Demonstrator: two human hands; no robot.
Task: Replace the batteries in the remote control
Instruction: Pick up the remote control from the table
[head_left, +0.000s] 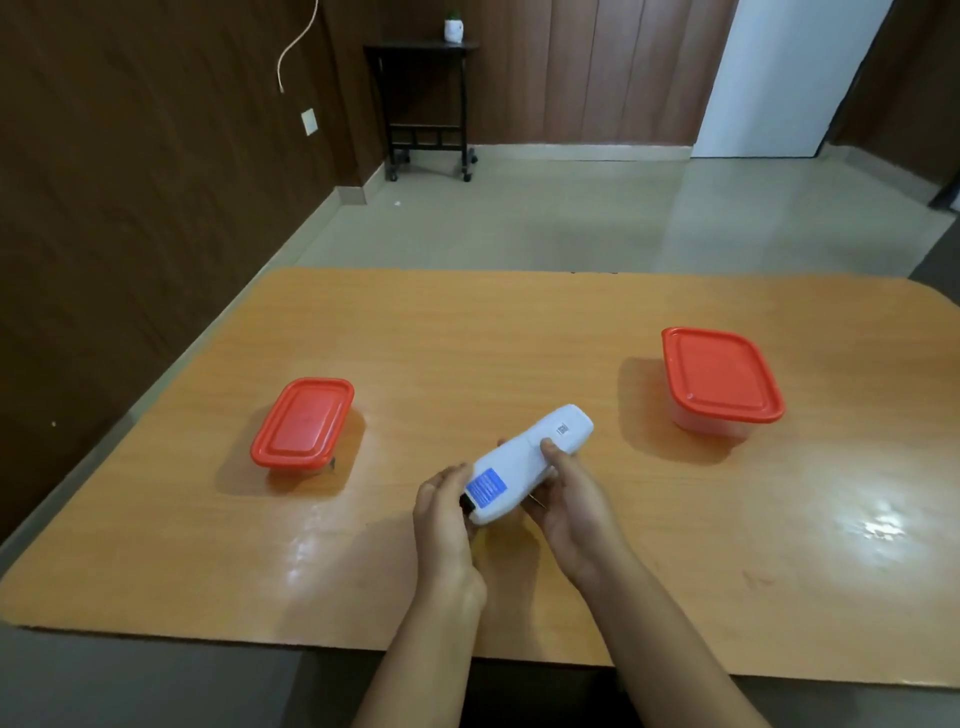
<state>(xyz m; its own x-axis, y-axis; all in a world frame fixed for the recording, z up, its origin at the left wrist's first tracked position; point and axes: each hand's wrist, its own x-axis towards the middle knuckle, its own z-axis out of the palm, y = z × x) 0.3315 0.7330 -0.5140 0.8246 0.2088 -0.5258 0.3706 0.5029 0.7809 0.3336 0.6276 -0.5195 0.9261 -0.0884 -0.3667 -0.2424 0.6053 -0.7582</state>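
A white remote control (524, 462) is held back side up above the middle of the wooden table (467, 338), tilted with its far end pointing up and right. A blue label sits on its near half. My left hand (441, 514) cups the near end. My right hand (566, 493) grips the middle from the right, thumb pressed on the back cover. No batteries are visible.
Two clear containers with red lids stand on the table: a small one (304, 423) at the left and a larger one (722, 374) at the right, both closed. A dark side table (423, 104) stands by the far wall.
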